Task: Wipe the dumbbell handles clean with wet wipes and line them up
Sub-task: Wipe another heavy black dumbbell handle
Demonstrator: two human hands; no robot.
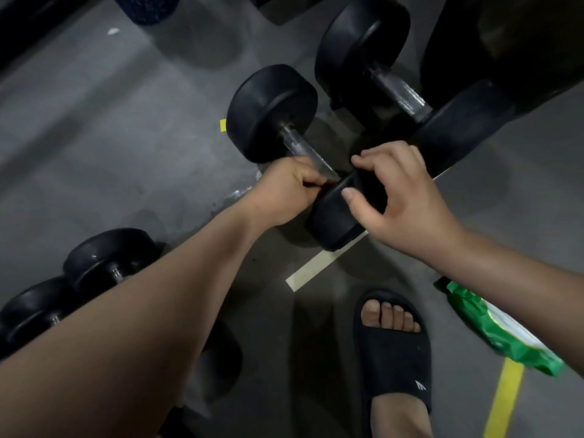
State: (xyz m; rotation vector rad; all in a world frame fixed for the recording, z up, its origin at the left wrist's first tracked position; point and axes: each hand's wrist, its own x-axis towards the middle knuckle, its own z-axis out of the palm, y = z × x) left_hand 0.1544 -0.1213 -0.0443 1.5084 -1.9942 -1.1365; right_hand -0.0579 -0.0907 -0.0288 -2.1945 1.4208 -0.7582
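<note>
1. The left forearm [142,327] fills the near left and reaches away toward the middle of the floor [110,153].
2. Near, right of centre, a foot stands in a black slide sandal [392,358].
3. A green and white wet wipes pack [493,333] lies on the floor at the near right, partly under the right forearm, beside a yellow line [502,403].
4. The dumbbell [271,112] lies in the middle, slanting from far left to near right, with its near head over a pale tape strip [319,263].
5. The left hand [290,188] is curled tight around the near end of the metal handle [303,150]. I cannot tell whether a wipe is under the fingers.
6. The right hand [401,203] grips the dumbbell's near head, fingers over the top and thumb on its near face.
7. A larger dumbbell [363,45] lies at the far right, slanting the same way, just beside the middle one.
8. Two more dumbbells [104,257] lie at the near left, partly hidden by the left forearm.
</note>
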